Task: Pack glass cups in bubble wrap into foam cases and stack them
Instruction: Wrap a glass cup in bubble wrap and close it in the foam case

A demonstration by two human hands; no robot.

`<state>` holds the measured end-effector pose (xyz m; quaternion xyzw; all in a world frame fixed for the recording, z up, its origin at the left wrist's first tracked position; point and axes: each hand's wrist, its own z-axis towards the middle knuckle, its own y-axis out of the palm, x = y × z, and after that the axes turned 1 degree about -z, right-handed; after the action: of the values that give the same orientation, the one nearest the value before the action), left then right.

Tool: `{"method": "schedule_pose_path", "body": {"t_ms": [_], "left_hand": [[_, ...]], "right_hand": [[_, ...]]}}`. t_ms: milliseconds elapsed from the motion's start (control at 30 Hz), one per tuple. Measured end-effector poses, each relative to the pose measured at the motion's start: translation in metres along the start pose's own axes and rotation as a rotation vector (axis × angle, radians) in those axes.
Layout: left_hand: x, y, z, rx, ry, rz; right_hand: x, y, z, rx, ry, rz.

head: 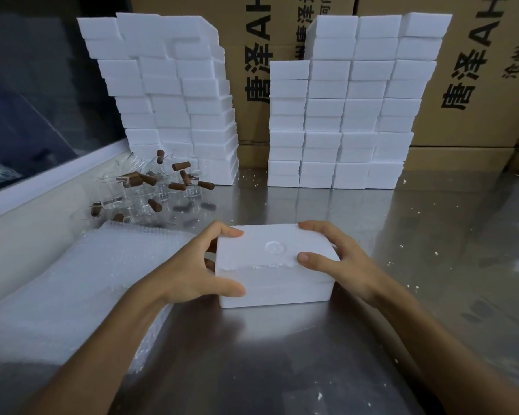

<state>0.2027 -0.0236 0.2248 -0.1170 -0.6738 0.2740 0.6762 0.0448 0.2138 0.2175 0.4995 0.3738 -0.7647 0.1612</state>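
Fingers of left hand (189, 271) and right hand (339, 262) curl round the short ends of closed foam case (274, 265), sitting on surface (282, 354) w/ long axis left-right, directly btwn both hands, stacks (336, 115) straight ahead beyond it.

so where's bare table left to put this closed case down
Bare steel table lies right of the foam case, up to the right stack, and near the front edge. The left is crowded: bubble wrap and glass cups below the left stack.
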Motion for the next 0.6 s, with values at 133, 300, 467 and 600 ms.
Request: {"method": "schedule_pose_path", "body": {"t_ms": [133, 300, 467, 600], "left_hand": [[-0.002, 0.001, -0.001, -0.016, 0.019, -0.008], [-0.003, 0.004, -0.002, 0.007, 0.033, -0.014], [-0.004, 0.005, -0.002, 0.028, 0.057, -0.042], [-0.007, 0.006, -0.001, 0.043, 0.070, -0.055]], "right_hand": [[0.003, 0.000, 0.000, -0.003, -0.014, 0.000], [0.007, -0.002, -0.001, -0.040, -0.026, -0.010], [0.012, -0.017, 0.002, -0.227, -0.003, -0.094], [0.013, -0.027, 0.005, -0.293, -0.005, -0.133]]}}
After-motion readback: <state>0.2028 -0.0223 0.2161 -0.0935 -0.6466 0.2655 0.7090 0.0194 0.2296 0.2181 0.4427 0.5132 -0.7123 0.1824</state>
